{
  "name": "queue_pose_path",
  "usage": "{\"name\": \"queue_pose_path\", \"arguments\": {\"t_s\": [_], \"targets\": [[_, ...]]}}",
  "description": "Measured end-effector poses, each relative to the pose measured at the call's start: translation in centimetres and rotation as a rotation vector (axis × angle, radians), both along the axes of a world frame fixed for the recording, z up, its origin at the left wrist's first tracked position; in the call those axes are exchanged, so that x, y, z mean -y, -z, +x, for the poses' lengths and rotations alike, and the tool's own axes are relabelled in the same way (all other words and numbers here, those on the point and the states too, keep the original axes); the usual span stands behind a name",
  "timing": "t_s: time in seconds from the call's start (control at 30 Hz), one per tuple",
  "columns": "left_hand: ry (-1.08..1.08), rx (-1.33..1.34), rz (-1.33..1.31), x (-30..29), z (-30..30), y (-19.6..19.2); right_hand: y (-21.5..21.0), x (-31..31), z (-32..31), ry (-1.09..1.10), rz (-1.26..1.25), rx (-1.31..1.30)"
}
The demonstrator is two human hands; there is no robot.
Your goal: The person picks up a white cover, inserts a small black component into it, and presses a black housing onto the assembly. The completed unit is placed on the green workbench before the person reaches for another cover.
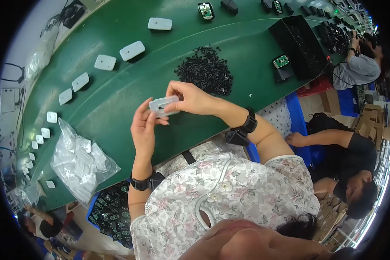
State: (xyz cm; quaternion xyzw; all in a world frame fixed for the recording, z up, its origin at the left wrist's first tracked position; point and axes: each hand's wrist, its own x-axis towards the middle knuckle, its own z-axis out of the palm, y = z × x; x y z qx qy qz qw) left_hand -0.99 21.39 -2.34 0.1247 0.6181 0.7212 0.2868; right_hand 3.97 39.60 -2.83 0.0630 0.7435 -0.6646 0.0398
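Both my hands hold one white rounded plastic casing [157, 104] above the green table. My left hand [143, 128] grips its lower left edge between thumb and fingers. My right hand [192, 99] pinches the right end, its thumb lying across the front face. A small dark spot shows in the middle of the casing, close to the right thumb; whether it is a hole or a loose black part, I cannot tell. Just beyond the right hand lies a pile of small black plastic parts [206, 70].
White casings, among them one casing [105, 62], curve in a row along the green table [117, 91]. A clear bag [80, 167] of white pieces lies left. At right stand a black box [300, 47] and a green circuit board [281, 61]. Other people sit nearby.
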Motion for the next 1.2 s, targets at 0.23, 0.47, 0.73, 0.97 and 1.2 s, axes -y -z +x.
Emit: {"name": "queue_pose_path", "arguments": {"t_s": [0.23,0.47,0.73,0.97,1.2], "targets": [[-0.115,-0.213,-0.317,4.3,-5.9,3.6,-2.0,-15.0,-9.9,0.86,1.419,-0.498],[-0.126,-0.996,-0.783,4.6,-7.1,2.3,-2.7,-23.4,-13.7,0.551,1.253,0.217],[-0.195,-0.867,-0.354,1.4,-4.3,-0.9,-5.1,-12.7,-10.4,0.46,-0.155,-0.132],[-0.032,-0.661,0.209,-1.5,-2.8,-1.5,-3.7,3.0,-3.1,0.203,-0.369,-0.03],[0.147,0.211,0.502,2.5,-0.8,-2.4,-5.5,3.7,-0.5,0.175,0.242,-0.601]]}}
